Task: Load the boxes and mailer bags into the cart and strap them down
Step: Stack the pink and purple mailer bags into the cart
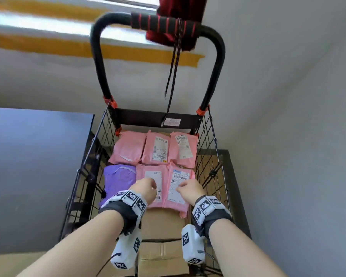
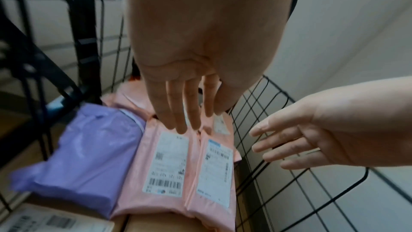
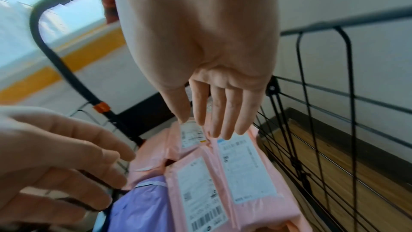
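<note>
While both hands hover empty, the black wire cart (image 1: 100, 148) w/ curved handle (image 1: 97, 62) holds cardboard boxes (image 1: 162, 222) at the bottom, mailer bags on top in two rows: three pink mailers (image 1: 128, 148) far, a purple mailer (image 1: 118, 180) near-left beside two pink labelled mailers (image 1: 180, 188). Bungee cord (image 1: 174, 62) hangs off the handle, loose. Bags sit below the wire rim. Left hand (image 1: 145, 189) & right hand (image 1: 190, 189): fingers straight, spread, holding nothing, just above the near pink pair.

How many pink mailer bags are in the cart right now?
5. Three lie across the back row: left, middle, right. Two lie in the front row, middle and right, beside the purple bag. More may be hidden underneath.
</note>
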A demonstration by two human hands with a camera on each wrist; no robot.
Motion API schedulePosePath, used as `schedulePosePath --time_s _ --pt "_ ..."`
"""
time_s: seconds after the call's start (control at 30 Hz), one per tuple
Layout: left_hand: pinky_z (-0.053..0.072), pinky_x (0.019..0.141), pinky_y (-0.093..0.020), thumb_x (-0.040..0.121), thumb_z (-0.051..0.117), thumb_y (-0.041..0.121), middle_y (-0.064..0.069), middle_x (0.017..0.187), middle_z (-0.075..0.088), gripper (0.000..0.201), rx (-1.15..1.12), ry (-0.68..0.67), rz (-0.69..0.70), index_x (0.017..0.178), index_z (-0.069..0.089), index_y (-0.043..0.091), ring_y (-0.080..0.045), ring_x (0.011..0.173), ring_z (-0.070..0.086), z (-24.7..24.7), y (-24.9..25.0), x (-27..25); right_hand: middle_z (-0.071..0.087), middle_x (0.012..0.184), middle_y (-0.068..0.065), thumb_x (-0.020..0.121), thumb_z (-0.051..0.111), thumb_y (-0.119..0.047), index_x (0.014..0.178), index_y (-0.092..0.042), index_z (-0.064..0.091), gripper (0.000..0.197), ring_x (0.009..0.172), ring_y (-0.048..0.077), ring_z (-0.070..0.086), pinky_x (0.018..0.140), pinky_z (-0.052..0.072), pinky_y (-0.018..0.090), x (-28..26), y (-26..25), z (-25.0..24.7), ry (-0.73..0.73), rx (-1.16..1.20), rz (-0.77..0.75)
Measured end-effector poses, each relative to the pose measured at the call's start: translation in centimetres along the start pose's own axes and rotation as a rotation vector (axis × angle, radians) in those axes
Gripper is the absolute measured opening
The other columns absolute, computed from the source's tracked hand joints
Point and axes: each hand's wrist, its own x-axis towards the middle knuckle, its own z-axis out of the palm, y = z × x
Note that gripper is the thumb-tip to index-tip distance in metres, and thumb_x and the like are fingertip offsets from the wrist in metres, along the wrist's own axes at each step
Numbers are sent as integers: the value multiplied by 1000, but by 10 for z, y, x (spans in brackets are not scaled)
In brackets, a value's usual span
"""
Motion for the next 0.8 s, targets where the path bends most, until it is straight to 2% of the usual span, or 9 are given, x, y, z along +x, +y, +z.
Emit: schedulePosePath --time_s 0.1,0.2,0.27,0.33,0.37,0.43,0.5,0.67,0.8 --pt "46 90 -29 90 44 15 -6 121 63 31 37 115 12 116 61 17 -25 112 59 -29 -10 -48 69 101 14 91 51 -15 100 0 69 25 94 30 64 85 51 35 -34 -23 -1 -4 -97 -139" --pt "46 93 -30 91 42 13 -8 122 63 32 100 196 -11 117 61 13 -27 113 58 -52 -27 -99 69 99 11 90 48 -14 95 -5 69 23 93 28 65 80 51 33 -72 -44 0 2 -233 -255" --pt "47 94 -32 89 43 16 -9 122 62 31 136 221 -48 115 60 15 -28 113 58 -66 -40 -133 67 89 9 89 48 -15 87 -7 65 19 87 28 65 74 51 31 -95 -59 4 3 -317 -324" --pt "48 91 -33 87 45 19 -10 119 63 28 156 245 -86 109 62 18 -30 111 59 -81 -52 -166 59 78 9 87 48 -17 79 -10 59 15 77 28 60 66 44 28 -117 -76 9 0 -387 -390" --pt "49 90 -34 85 45 19 -10 117 64 27 163 257 -99 106 62 18 -31 109 60 -89 -57 -180 57 77 9 87 49 -18 80 -10 59 15 74 26 56 65 41 27 -128 -84 12 -5 -415 -423" --pt "50 90 -36 84 44 20 -11 115 64 27 169 284 -121 104 62 17 -32 108 61 -103 -67 -205 57 82 9 90 48 -17 90 -6 64 19 75 24 53 65 39 26 -146 -102 18 -19 -453 -475" --pt "49 92 -36 87 44 20 -11 119 63 29 173 312 -163 109 62 18 -32 111 59 -118 -78 -227 62 88 10 91 47 -17 99 -5 65 24 78 25 56 68 42 27 -162 -122 24 -21 -478 -511" --pt "46 94 -34 87 42 17 -8 123 61 32 162 400 -249 113 61 20 -28 113 58 -150 -118 -270 68 106 9 87 51 -24 101 -11 67 25 99 29 64 85 51 31 -189 -173 47 -19 -485 -591" --pt "46 91 -33 87 42 16 -7 123 61 33 137 467 -315 113 61 21 -28 112 59 -183 -167 -300 69 106 10 87 51 -24 99 -9 67 26 100 27 65 85 50 30 -210 -225 79 -33 -511 -648"
